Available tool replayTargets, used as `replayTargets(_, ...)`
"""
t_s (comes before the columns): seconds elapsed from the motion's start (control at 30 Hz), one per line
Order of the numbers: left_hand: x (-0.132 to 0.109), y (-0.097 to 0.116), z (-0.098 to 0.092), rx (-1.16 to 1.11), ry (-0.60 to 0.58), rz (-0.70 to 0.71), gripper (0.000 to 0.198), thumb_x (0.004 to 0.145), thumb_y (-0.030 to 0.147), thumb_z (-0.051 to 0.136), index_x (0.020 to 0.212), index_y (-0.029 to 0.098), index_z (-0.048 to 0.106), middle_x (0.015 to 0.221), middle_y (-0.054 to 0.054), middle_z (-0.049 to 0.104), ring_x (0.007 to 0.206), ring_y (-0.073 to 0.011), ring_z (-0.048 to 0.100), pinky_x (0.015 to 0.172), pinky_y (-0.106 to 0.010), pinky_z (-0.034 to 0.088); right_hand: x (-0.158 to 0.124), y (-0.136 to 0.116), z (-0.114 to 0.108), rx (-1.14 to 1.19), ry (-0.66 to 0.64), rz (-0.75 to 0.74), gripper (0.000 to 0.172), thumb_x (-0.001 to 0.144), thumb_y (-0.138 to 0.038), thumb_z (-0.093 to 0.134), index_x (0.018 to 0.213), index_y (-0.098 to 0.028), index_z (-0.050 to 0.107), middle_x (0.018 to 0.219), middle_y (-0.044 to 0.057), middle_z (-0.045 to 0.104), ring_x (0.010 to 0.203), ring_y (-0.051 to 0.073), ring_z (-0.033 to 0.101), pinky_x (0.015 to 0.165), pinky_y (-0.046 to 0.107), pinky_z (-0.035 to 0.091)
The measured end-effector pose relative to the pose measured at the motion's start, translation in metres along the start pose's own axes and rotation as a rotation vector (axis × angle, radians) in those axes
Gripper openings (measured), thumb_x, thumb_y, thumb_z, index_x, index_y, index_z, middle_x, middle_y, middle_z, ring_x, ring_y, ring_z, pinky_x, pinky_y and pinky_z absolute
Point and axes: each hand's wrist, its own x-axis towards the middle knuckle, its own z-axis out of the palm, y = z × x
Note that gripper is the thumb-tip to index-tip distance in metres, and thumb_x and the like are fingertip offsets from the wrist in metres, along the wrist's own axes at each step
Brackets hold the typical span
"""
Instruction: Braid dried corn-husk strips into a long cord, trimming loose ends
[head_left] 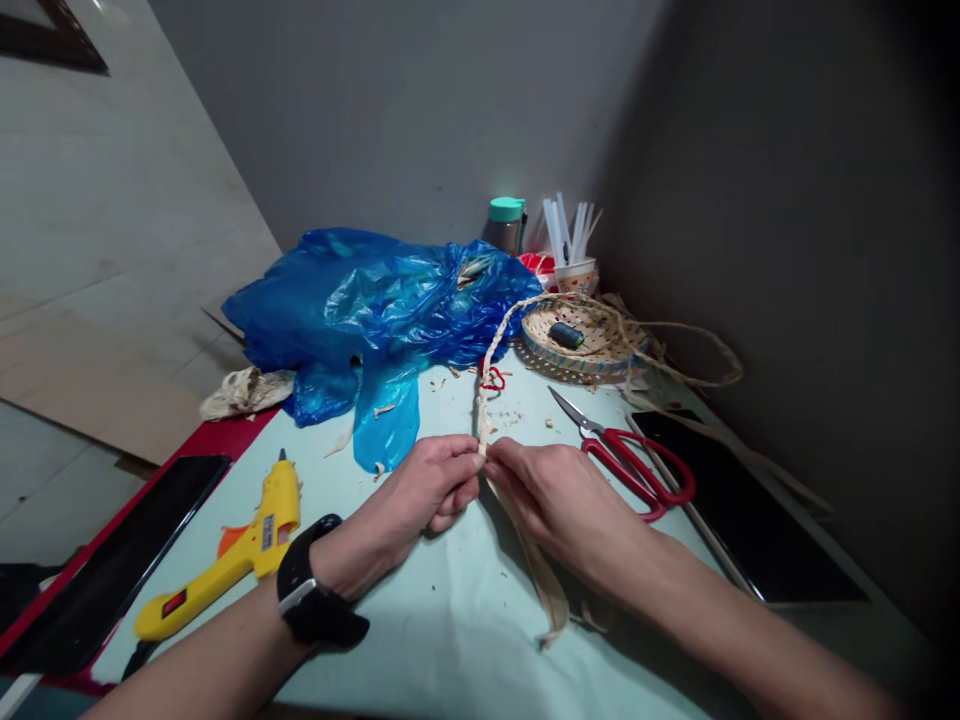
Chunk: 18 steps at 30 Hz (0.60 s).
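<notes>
A pale braided cord (489, 362) of dry, straw-like strips runs down the middle of the table to my fingers. Thumb and fingers of my left hand (435, 482) pinch its near end, the other fingers curled in. Close against it, my right hand (551, 490) is closed on the same end of the braid. A loose flat strip (546, 590) hangs below my right hand toward the table's front. Some red thread (493, 378) lies at the braid a little above my fingers. The braid's far part loops over a shallow woven basket (531, 352) holding a dark thread spool (566, 335).
Red-handled scissors (660, 480) and a black flat-screen device (757, 530) lie at right. At left are a yellow glue gun (271, 520) and another dark screen (127, 550). Behind are a blue plastic bag (375, 290), a bottle (505, 225) and a cup (576, 276) with glue sticks.
</notes>
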Motion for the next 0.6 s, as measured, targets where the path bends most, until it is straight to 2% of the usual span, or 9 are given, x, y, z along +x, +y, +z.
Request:
replayTargets(0.07,-0.001,-0.002,0.002,0.173,0.060,0.076,0.026,0.088,0.029,0.046,0.066,0.016,0.049,0.050,0.006,0.037,0.042,-0.0046,0.025,0.040,-0.021,0.013,-0.002,-0.004,-0.003,-0.161,-0.006,-0.004,0.020,0.093,-0.023,0.042,0.080,-0.018,0.056,0.059,0.003,0.059,0.048,0.013,0.047,0.050,0.028,0.018)
replayTargets(0.17,-0.002,-0.002,0.004,0.328,0.118,0.141,0.034,0.087,0.025,0.045,0.056,0.013,0.052,0.052,0.002,0.045,0.045,-0.0046,0.030,0.044,-0.021,0.019,-0.004,-0.009,-0.005,-0.263,-0.005,-0.015,0.022,0.093,-0.023,0.042,0.078,-0.018,0.058,0.057,0.004,0.059,0.047,0.015,0.048,0.049,0.029,0.015)
replayTargets(0.23,-0.002,-0.003,0.005,0.302,0.132,0.150,0.031,0.085,0.023,0.047,0.057,0.012,0.054,0.053,0.003,0.045,0.046,-0.0046,0.030,0.045,-0.021,0.019,-0.006,-0.011,-0.002,-0.298,0.007,-0.044,0.023,0.092,-0.021,0.041,0.079,-0.017,0.059,0.057,0.005,0.060,0.047,0.016,0.050,0.049,0.030,0.014)
replayTargets(0.37,-0.003,-0.006,0.005,0.146,0.108,0.116,0.024,0.084,0.026,0.050,0.065,0.014,0.056,0.045,0.007,0.032,0.041,-0.0047,0.022,0.043,-0.022,0.013,-0.012,-0.015,0.005,-0.387,-0.010,-0.192,0.018,0.082,-0.012,0.046,0.093,-0.013,0.060,0.068,0.006,0.065,0.048,0.017,0.052,0.049,0.032,0.012)
replayTargets(0.43,-0.003,-0.006,0.004,0.082,0.084,0.109,0.023,0.085,0.030,0.052,0.073,0.013,0.061,0.046,0.006,0.038,0.040,-0.0048,0.027,0.043,-0.022,0.014,-0.014,-0.017,0.006,-0.416,-0.035,-0.280,0.024,0.076,-0.009,0.050,0.098,-0.012,0.060,0.077,0.007,0.066,0.049,0.017,0.052,0.049,0.032,0.012)
replayTargets(0.53,-0.004,-0.005,0.003,0.004,0.070,0.120,0.022,0.084,0.032,0.058,0.084,0.012,0.065,0.058,0.003,0.049,0.041,-0.0027,0.029,0.043,-0.021,0.014,-0.015,-0.018,0.001,-0.275,-0.031,-0.344,0.014,0.083,-0.016,0.050,0.090,-0.016,0.062,0.078,0.005,0.066,0.053,0.015,0.053,0.050,0.031,0.016)
replayTargets(0.6,-0.004,-0.003,0.003,-0.060,0.046,0.124,0.019,0.082,0.029,0.061,0.084,0.011,0.064,0.062,0.003,0.049,0.043,-0.0014,0.024,0.044,-0.021,0.013,-0.013,-0.015,-0.004,-0.082,0.074,-0.289,0.020,0.090,-0.026,0.046,0.080,-0.018,0.061,0.073,0.003,0.064,0.058,0.014,0.054,0.054,0.029,0.024)
